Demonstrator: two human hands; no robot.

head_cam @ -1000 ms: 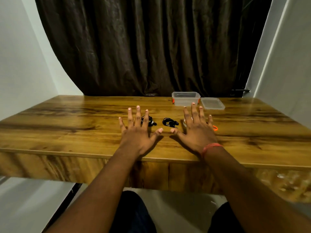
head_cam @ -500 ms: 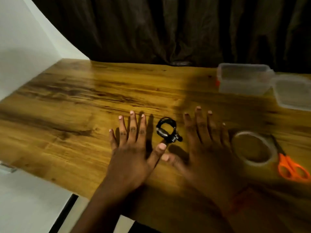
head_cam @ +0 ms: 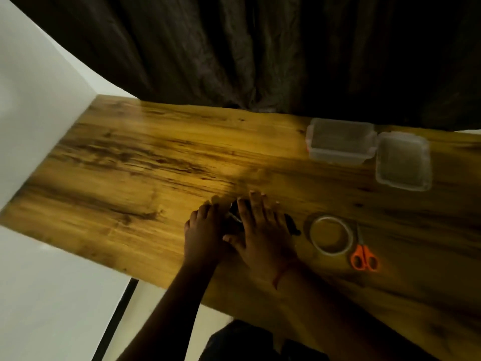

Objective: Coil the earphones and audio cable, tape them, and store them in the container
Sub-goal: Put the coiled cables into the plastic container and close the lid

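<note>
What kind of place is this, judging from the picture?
Probably a room in a home, set up as a small work spot: a wooden table against a white wall, a dark curtain behind it, and tape and scissors laid out.

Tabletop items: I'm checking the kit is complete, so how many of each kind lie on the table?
Clear plastic container: 1
Container lid: 1
Tape roll: 1
Orange-handled scissors: 1
Black cable bundles, partly under the hands: at least 1
Total: at least 5
</note>
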